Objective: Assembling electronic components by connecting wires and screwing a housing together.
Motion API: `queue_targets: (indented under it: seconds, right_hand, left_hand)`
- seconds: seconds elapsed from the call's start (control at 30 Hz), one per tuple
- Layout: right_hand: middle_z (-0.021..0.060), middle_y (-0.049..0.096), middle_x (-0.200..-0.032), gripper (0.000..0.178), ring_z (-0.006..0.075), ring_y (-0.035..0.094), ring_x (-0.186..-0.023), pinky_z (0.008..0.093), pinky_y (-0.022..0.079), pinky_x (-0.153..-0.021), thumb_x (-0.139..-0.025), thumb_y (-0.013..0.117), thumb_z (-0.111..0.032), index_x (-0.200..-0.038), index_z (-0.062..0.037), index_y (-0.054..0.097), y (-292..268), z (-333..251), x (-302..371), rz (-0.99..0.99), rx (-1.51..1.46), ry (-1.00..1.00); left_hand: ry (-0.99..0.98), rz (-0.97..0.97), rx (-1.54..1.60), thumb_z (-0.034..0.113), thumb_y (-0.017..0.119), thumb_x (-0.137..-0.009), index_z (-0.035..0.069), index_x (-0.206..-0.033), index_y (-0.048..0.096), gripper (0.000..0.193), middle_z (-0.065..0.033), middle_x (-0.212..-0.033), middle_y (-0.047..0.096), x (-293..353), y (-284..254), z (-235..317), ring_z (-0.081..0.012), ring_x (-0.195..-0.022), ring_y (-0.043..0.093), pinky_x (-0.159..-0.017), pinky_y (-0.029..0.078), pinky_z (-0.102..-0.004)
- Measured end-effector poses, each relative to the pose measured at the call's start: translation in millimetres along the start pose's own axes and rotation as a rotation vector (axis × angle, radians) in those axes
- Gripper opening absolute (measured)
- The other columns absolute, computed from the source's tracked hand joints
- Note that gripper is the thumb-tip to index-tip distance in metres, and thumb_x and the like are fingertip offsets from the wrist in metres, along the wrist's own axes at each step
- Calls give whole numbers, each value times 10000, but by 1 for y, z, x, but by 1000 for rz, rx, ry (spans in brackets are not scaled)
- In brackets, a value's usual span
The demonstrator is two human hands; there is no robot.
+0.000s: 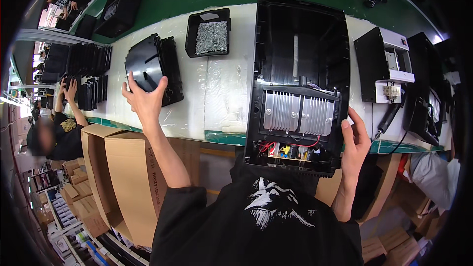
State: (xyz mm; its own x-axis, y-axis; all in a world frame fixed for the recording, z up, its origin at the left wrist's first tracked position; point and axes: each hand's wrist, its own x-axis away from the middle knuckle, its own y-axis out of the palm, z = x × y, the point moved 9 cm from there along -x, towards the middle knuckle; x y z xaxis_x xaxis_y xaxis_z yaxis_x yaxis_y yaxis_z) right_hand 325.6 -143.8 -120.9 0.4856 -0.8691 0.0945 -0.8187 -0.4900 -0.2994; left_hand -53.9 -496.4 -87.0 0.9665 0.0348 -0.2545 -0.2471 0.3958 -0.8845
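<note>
A large black plastic housing (pixel 300 44) lies before me, its near end overhanging the bench edge. Inside sit finned silver heat sinks (pixel 298 113) and a small circuit board with red wires (pixel 288 151). My right hand (pixel 355 140) grips the housing's right edge, thumb toward the rim; some fingers are hidden. At the left, my left hand (pixel 145 98) reaches over a stack of black plastic panels (pixel 148 64). Its thumb and fingers are spread apart at the top panel's near edge, touching it.
A black tray of silver screws (pixel 212 37) sits beyond the panels. To the right stand a white and black device (pixel 394 64) and a dark corded tool (pixel 390 116). A person (pixel 61 128) works at far left beside more black panels (pixel 88 59). Cardboard boxes (pixel 125 177) stand below the bench.
</note>
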Motion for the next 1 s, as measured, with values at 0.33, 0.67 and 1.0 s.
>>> queue_targets:
  seconds: [0.33, 0.67, 1.0]
  right_hand:
    - [161, 545, -1244, 596, 177, 551, -1082, 312, 436, -912, -799, 681, -179, -1294, 62, 453, 15, -113, -22, -303, -386, -327]
    - [72, 661, -851, 362, 125, 635, -739, 237, 513, -694, -728, 734, 75, -1024, 7, 538, 9, -115, -46, -148, -262, -448]
    - [32, 648, -779, 297, 83, 595, -704, 219, 465, -678, -720, 762, 32, -899, -20, 531, 38, -89, -67, -119, -202, -476]
  left_hand:
    - [1337, -232, 580, 342, 818, -522, 122, -1205, 594, 751, -148, -1293, 443, 161, -64, 228, -403, -1207, 410, -990, 350, -533]
    - [547, -808, 1478, 8, 611, -876, -38, -1343, 419, 507, -119, -1294, 496, 111, 26, 208, -177, -1125, 533, -962, 433, -308]
    - [512, -671, 1407, 9, 585, -908, -47, -1132, 585, 231, -73, -1062, 643, 96, 46, 194, -118, -976, 598, -891, 468, -251]
